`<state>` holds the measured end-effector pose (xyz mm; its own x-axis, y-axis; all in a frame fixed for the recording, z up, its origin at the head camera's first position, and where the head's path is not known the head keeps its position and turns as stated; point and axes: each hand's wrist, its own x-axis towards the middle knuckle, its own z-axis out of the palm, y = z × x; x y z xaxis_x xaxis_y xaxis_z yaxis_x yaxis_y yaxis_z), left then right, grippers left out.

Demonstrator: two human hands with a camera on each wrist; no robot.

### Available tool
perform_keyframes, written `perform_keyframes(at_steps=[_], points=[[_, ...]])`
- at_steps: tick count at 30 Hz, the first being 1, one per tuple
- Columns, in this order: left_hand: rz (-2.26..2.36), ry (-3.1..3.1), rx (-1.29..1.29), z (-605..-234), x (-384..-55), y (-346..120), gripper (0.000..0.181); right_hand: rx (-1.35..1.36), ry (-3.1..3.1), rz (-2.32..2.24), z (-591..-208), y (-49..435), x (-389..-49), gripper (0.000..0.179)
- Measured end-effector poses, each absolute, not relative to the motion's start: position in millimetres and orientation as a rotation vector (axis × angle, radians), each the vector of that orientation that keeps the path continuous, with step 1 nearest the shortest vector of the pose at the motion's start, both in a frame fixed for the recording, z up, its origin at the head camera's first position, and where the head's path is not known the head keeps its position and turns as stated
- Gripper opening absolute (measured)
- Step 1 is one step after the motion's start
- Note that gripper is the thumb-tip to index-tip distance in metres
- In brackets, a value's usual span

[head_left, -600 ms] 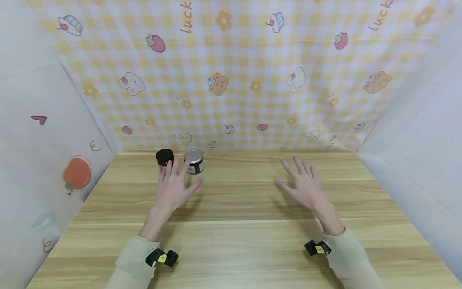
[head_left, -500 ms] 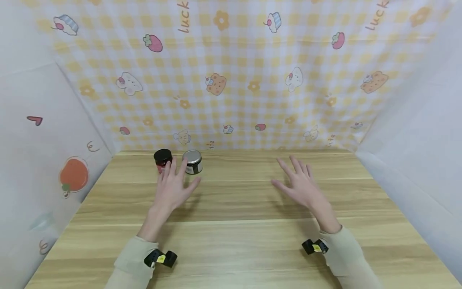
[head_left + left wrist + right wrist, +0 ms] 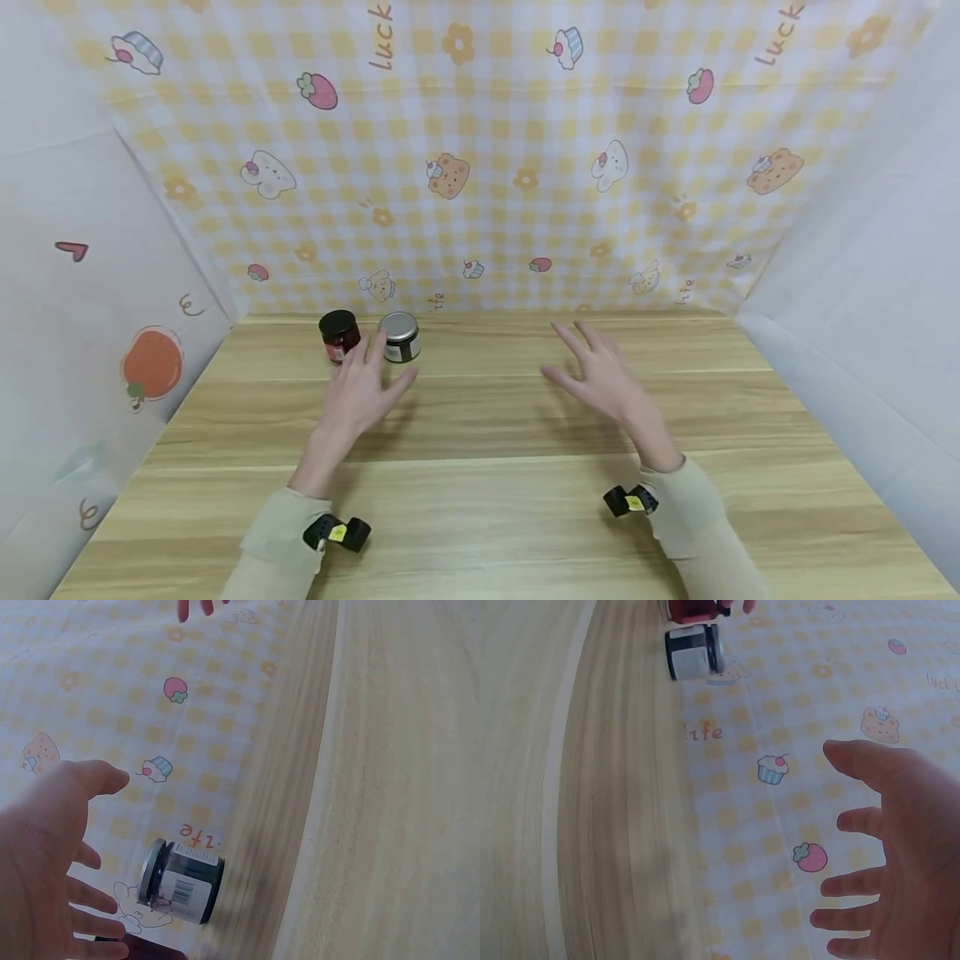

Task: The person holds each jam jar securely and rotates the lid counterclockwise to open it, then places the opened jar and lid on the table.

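Two small jars stand at the back left of the wooden table. One jar with a black lid (image 3: 339,332) has dark red sides and a pinkish label; the other jar with a silver lid (image 3: 401,337) is dark with a white barcode label (image 3: 185,892). My left hand (image 3: 358,398) hovers just in front of both jars, fingers spread, holding nothing; its fingertips overlap them in the head view. Farther right, my right hand (image 3: 600,379) is held over the table with fingers spread and nothing in it. In the right wrist view its palm (image 3: 922,862) faces the jars' side.
The light wooden table (image 3: 480,517) reaches back to a yellow checked cloth (image 3: 495,125) with cartoon prints. White sheets hang at the left (image 3: 75,333) and right (image 3: 862,250). Each sleeve carries a small black wrist camera, one left (image 3: 337,533), one right (image 3: 630,500).
My right hand has moved left, toward the middle of the table. The left hand stays almost in place, its fingertips drawn slightly back from the black-lidded jar. Both jars stand still.
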<state>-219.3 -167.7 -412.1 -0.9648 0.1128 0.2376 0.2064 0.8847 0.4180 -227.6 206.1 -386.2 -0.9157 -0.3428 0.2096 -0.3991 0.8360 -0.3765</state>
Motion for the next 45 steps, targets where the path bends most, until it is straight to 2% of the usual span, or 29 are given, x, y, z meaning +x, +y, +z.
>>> perform_keyframes(at_steps=[30, 45], points=[[-0.898, -2.837, -0.157, -422, -240, -172, 0.093, 0.715, -2.829, 0.759, -385, 145, -261, 0.074], [-1.000, -2.889, -0.187, -425, -250, -175, 0.105, 0.880, -2.799, 0.783, -386, 103, -277, 0.070]])
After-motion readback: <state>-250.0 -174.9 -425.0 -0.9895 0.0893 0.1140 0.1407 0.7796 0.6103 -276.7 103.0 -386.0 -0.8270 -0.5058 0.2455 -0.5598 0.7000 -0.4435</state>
